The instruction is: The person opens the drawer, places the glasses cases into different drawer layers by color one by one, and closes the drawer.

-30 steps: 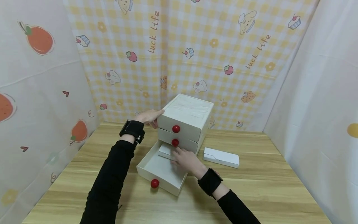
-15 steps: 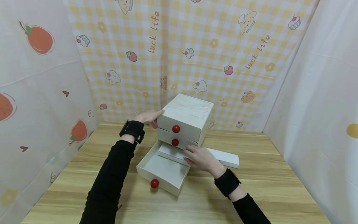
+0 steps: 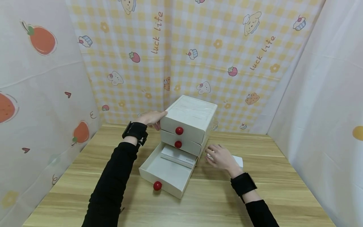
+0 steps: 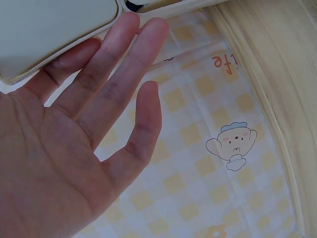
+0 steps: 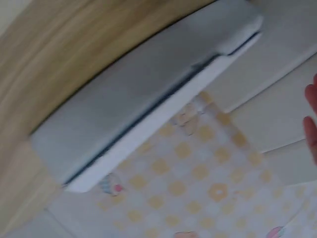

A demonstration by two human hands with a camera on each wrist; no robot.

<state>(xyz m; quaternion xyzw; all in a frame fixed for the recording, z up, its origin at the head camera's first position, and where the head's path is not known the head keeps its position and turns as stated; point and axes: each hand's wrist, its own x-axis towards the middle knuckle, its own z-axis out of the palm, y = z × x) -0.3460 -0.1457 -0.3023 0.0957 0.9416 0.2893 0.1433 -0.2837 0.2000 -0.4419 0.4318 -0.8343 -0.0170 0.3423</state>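
Note:
A cream mini drawer cabinet (image 3: 193,110) stands on the table, its bottom drawer (image 3: 164,173) pulled out. At the back of that drawer lies a slim white box (image 3: 177,155) with small lettering. My left hand (image 3: 150,119) rests against the cabinet's upper left edge; in the left wrist view the fingers of the left hand (image 4: 64,144) are extended along it. My right hand (image 3: 221,157) hovers over a second slim white box (image 3: 239,161) right of the cabinet, hiding most of it. The right wrist view shows that white box (image 5: 138,94) blurred, with fingertips (image 5: 311,134) apart from it.
Two closed upper drawers carry red round knobs (image 3: 179,130); another red knob (image 3: 157,186) sits on the pulled-out drawer. The wooden table (image 3: 227,201) runs back to a yellow checked curtain (image 3: 193,37). White cloth hangs on both sides.
My right hand has moved from the open drawer rightwards to above the box on the table, uncovering the box inside the drawer. The left hand stays against the cabinet.

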